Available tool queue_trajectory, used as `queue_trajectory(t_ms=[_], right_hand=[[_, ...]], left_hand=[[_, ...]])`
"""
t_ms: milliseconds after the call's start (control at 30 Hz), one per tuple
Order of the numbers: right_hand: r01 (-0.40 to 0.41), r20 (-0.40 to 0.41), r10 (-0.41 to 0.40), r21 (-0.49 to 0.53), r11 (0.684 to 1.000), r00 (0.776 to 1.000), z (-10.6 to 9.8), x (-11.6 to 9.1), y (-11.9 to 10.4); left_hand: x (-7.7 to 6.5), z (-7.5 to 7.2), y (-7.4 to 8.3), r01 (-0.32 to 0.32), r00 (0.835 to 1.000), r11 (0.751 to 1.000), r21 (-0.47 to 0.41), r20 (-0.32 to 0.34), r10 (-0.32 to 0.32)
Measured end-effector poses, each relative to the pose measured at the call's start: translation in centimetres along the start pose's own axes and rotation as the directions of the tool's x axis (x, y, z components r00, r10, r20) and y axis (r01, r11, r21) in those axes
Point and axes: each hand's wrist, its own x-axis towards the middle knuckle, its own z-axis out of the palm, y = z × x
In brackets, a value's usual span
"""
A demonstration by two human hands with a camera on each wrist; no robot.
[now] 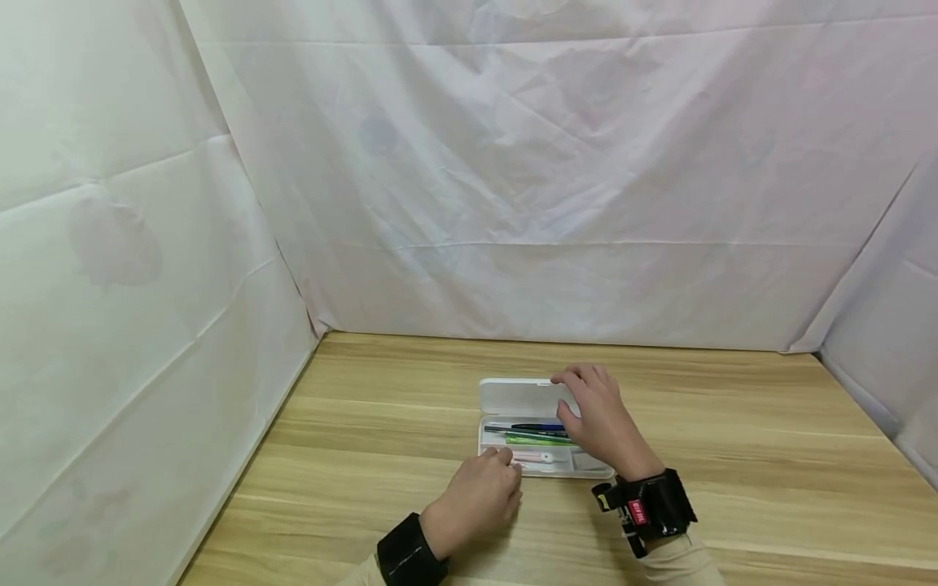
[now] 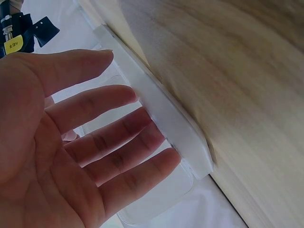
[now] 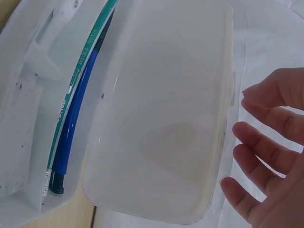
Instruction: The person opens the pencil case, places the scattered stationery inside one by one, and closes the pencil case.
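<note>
A white translucent pencil case lies on the table with its lid raised at the back. My left hand is at the case's front edge, its slightly bent fingertips right at the white wall in the left wrist view. By the lid's upper edge is my right hand, with the fingers spread and the thumb apart from them. Inside the case are a green pencil, a blue pen and a bright green strip. A slim white-and-pink item lies in the front compartment.
The wood-grain table extends around the case on all sides. White cloth hangs along the back and both sides. A white block is in the case's end compartment. Each wrist wears a black strap.
</note>
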Motion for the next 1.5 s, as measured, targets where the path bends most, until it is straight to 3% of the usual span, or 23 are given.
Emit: queue_trajectory(t_ms=[400,700,867,1100,1267,1500], right_hand=[[-0.048,0.040,0.049,-0.020,0.999,0.998,0.2,-0.1,0.1],[-0.034,0.037,0.034,-0.017,0.999,0.999,-0.4,-0.3,-0.1],[-0.030,0.098,0.033,-0.030,0.999,0.995,-1.2,-0.5,-0.8],[-0.016,0.248,0.025,-0.038,0.999,0.969,-2.0,-0.7,-1.8],[-0.044,0.368,0.039,0.006,0.999,0.929,-2.2,-0.6,-2.0],[-0.061,0.440,0.043,0.027,0.998,0.897,-2.0,-0.4,-2.1]], left_hand=[[0.0,0.0,0.1,0.000,1.000,1.000,0.005,0.000,0.000],[0.2,0.1,0.1,-0.004,1.000,1.000,0.006,-0.006,0.004],[0.2,0.0,0.0,-0.014,1.000,1.000,-0.001,-0.008,0.014],[-0.2,-0.5,-0.5,-0.039,0.999,0.999,-0.018,0.011,0.039],[-0.2,-0.6,-0.6,-0.048,0.999,0.998,-0.036,-0.007,0.047],[-0.2,-1.5,-0.3,-0.079,0.996,0.996,-0.042,-0.044,0.077]])
